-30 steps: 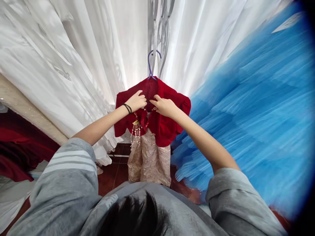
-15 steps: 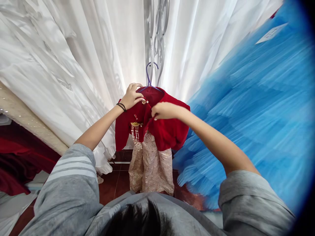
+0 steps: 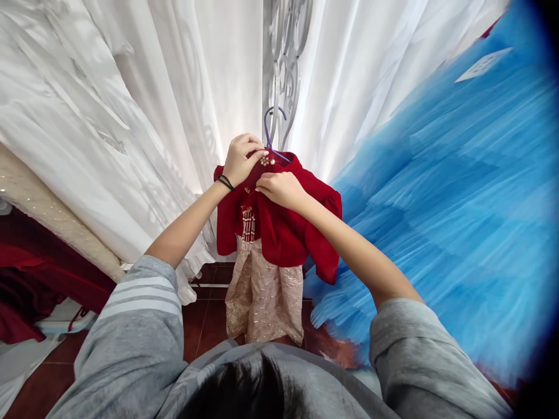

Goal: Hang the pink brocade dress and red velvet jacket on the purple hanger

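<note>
A red jacket (image 3: 286, 235) with long sleeves hangs on a purple hanger (image 3: 268, 125) in front of me. My left hand (image 3: 244, 158) pinches the jacket's collar edge, close to a beaded ornament (image 3: 265, 161) with a pearl. Just below and to the right, my right hand (image 3: 279, 187) grips the front edge of the jacket with curled fingers. A tassel of pearl beads (image 3: 248, 226) dangles on the jacket's front. Under the jacket hangs a shiny pale-gold skirt (image 3: 266, 297). The fingertips partly hide the cloth they hold.
The hanger hooks onto a silver scrollwork stand (image 3: 286, 70). White drapes (image 3: 236, 70) fall behind it. A large blue tulle dress (image 3: 437, 203) fills the right side, with a white tag (image 3: 483, 64). Dark red cloth (image 3: 39, 273) lies at left, above a red tiled floor (image 3: 196, 326).
My right hand has drawn the jacket's right front panel leftward across the front, nearer my left hand. The right sleeve now hangs lower. My left hand has shifted slightly up and right.
</note>
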A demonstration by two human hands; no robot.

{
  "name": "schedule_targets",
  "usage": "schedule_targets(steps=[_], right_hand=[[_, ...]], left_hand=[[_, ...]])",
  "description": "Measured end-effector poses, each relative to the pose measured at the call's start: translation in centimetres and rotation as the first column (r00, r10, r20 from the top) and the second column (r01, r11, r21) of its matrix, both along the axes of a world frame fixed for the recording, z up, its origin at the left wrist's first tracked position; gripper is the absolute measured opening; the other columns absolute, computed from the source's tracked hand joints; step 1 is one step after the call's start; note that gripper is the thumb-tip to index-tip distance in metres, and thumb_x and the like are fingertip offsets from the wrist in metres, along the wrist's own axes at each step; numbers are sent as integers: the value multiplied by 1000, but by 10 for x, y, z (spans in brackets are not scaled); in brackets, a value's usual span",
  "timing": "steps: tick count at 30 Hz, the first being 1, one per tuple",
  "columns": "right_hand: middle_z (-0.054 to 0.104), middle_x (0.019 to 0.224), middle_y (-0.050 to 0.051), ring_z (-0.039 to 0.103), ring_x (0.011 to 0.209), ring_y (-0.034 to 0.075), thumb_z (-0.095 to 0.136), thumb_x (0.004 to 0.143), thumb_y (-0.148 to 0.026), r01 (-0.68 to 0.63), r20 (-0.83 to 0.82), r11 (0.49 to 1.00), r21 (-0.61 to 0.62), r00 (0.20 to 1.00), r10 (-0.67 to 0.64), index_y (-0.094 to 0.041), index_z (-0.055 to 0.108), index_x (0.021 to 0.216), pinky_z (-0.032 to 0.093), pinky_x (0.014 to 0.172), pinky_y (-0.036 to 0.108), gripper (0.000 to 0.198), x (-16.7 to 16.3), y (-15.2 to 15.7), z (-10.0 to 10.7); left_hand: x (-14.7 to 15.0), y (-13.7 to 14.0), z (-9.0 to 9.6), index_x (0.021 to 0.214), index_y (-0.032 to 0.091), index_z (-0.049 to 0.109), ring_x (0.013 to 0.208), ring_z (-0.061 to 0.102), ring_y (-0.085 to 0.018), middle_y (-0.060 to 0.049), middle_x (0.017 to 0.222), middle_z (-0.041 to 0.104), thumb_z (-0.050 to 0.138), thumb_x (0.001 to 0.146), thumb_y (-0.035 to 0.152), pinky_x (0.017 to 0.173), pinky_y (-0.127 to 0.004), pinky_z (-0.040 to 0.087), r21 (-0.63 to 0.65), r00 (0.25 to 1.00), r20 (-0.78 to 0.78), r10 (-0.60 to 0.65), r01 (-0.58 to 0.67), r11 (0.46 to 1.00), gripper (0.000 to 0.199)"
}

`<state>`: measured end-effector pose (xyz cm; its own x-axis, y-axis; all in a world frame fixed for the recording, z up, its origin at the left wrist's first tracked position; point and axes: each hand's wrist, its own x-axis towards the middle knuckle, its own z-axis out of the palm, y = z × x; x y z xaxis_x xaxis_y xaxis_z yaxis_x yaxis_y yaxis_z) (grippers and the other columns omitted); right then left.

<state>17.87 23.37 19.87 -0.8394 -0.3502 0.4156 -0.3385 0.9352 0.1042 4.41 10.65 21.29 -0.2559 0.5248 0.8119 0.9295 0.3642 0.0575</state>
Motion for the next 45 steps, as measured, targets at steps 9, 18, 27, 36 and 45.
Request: schedule_targets(steps=[9,18,27,36,45], right_hand=[[71,113,15,68,94,27,38,101,-26,220,118,967,127,965,-235,-13,67,120,40,68,32,37,-30,20,-35],[71,117,8,68,101,26,46,99,-30,193,106,981,-12,976,-191,-20,70,109,45,71,32,28,-20,23,-24],[70,112,20,68,104,35,61,90,-29,375,127,925,-56,922,-366,-11,46,140,53,77,38,55,-39,6,-28],[72,100,15,69,97,30,58,93,-29,334,326,941,46,886,-330,-13,73,100,53,80,36,23,-27,19,19],[70,107,21,66,102,35,57,90,-21,436,113,900,-13,895,-432,-8,71,112,55,81,43,28,-45,12,31]], left_hand=[[-2,3,-36,92,22,75,117,51,-28,-8,113,65,60,89,28,113,-57,30,-316,997,-58,-54,33,948,16],[38,-45,-107,113,20,62,95,62,-24,-6,101,70,65,83,40,85,-37,50,-261,910,376,174,-76,962,36],[61,-36,-117,109,19,62,97,68,-28,-10,104,71,61,86,52,79,-36,53,-436,818,450,358,-148,888,41],[36,-49,-86,72,18,56,68,63,-19,-3,68,61,54,89,25,66,-29,45,-328,773,585,247,-53,943,18],[-5,-66,-61,71,16,65,71,64,-20,-4,70,68,60,80,23,74,-33,49,-142,765,590,258,-216,966,13]])
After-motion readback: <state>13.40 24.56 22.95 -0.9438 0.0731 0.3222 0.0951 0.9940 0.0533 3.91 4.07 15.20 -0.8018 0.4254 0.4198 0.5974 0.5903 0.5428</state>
